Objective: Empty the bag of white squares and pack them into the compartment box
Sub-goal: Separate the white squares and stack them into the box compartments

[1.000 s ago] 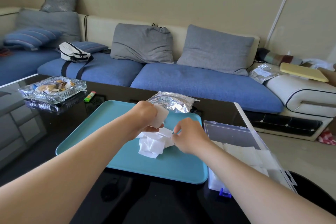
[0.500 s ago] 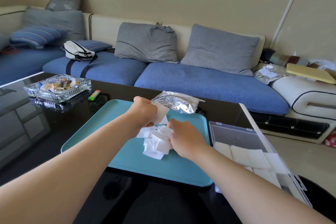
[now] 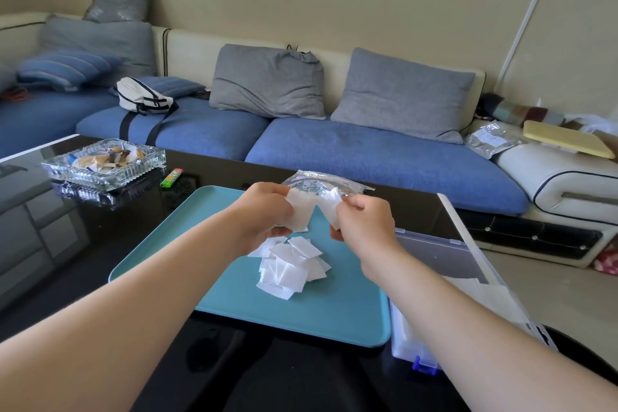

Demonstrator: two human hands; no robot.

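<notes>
Head view, looking down across a glossy black table (image 3: 67,261). At far left stands a glass ashtray (image 3: 103,160) full of scraps, with a green-and-yellow lighter (image 3: 171,177) just to its right. A teal tray (image 3: 334,314) lies in the middle of the table.

The left hand (image 3: 264,211) is raised above the tray's far half. Its fingers and thumb are curled around a small stack of white squares (image 3: 299,214). Below and between the two hands, a loose pile of white squares (image 3: 289,266) lies on the tray, overlapping at odd angles. Behind the hands, the crinkled silver bag (image 3: 321,181) rests at the tray's far edge.

The right hand (image 3: 366,222) is held close to the left one but apart from it. Its fingertips pinch a white piece (image 3: 331,207), perhaps more than one pressed together; the view is too soft to tell.

Just beside the tray's right edge sits the clear compartment box (image 3: 438,251), its lid open. White squares lie inside, partly hidden by the right forearm. A blue latch (image 3: 423,366) shows on its near end.

At far right, on the white arm of a blue sofa (image 3: 368,157), lies another silver packet (image 3: 491,140).
</notes>
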